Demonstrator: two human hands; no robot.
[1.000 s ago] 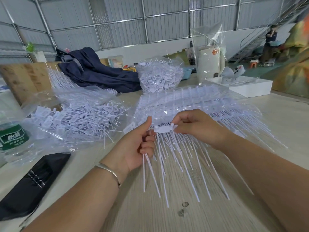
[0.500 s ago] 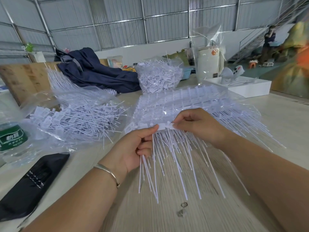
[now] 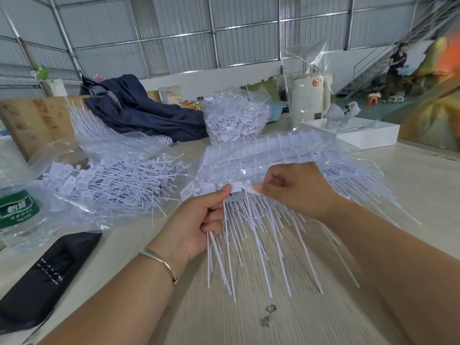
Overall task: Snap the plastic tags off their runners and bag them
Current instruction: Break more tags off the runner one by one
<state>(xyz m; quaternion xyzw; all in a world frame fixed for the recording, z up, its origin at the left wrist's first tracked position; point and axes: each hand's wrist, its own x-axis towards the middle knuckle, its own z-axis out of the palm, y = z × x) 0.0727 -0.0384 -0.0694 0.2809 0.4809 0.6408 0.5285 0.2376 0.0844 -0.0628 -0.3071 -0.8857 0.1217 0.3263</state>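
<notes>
hands meet at the middle of the bench (image 3: 410,175). left hand (image 3: 196,225) grips a bunch of white tags (image 3: 249,235), thumb on the top strip. right hand (image 3: 296,190) pinches that strip from 3 o'clock. loose tags in a clear bag (image 3: 112,180) lie at 10 o'clock, near a green-label bottle (image 3: 15,210).

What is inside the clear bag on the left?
The bag holds loose white tags, flat heads left, thin tails fanned right. The pile covers whatever lies at the bottom.
</notes>
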